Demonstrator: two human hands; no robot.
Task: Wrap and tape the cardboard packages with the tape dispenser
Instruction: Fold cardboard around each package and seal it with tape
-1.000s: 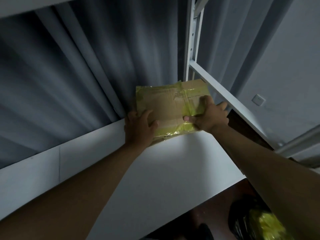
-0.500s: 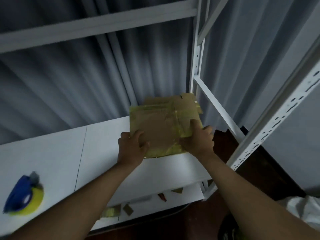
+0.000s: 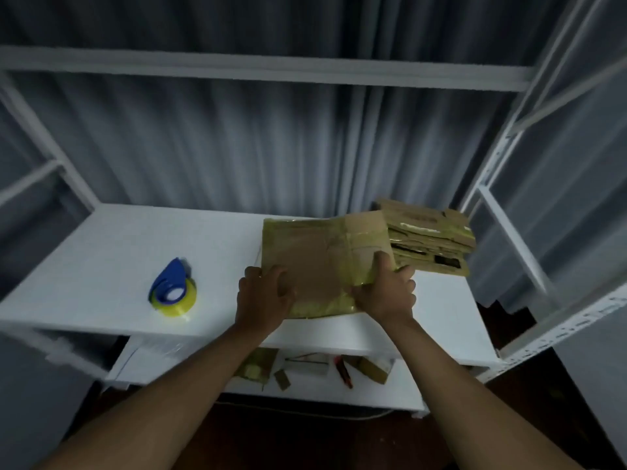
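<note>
Hands: my left hand and right hand grip the flat, yellow-taped cardboard package near the white shelf's front edge; I should lower it flat, keeping the blue tape dispenser reachable.

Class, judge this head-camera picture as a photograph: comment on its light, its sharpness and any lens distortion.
Head view: dim and bluish, brightest on the white shelf; motion-softened, so the frame bars and curtain folds smear; wide-angle lens splays the uprights outward at the edges; faint sheen on the tape dispenser and the taped package held by both hands.
</note>
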